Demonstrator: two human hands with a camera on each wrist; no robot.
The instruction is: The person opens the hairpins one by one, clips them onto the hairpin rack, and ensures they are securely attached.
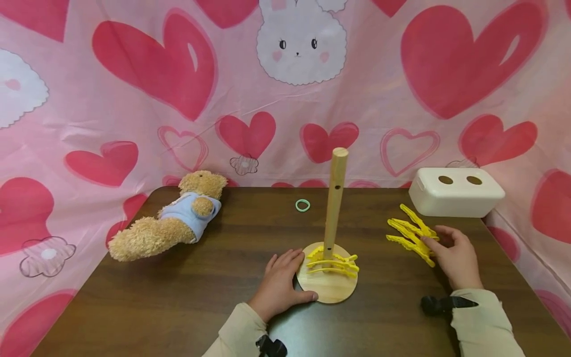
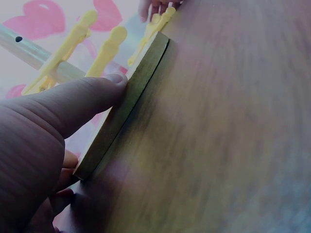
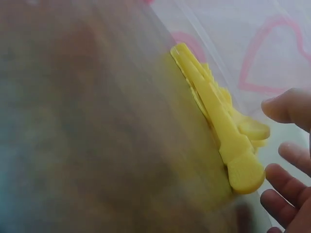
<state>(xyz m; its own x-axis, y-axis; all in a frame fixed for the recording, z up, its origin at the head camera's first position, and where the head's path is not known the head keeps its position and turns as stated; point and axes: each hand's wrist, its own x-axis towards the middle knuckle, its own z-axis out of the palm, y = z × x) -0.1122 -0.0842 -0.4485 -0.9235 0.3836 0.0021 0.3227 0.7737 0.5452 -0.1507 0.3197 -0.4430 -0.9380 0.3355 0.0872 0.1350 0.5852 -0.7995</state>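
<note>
A wooden stand with a round base and an upright post rises from the table. Yellow hair clips are around the foot of its post. My left hand holds the base by its left rim, the thumb on the near edge; in the left wrist view that thumb presses on the rim. At the right, several more yellow hair clips lie in a loose group. My right hand is beside their right end. In the right wrist view its fingers are spread and apart from the clips.
A teddy bear in a blue top lies at the left edge of the table. A small green ring is behind the stand. At the back right stands a white box with two round holes. A pink heart-patterned cloth hangs behind.
</note>
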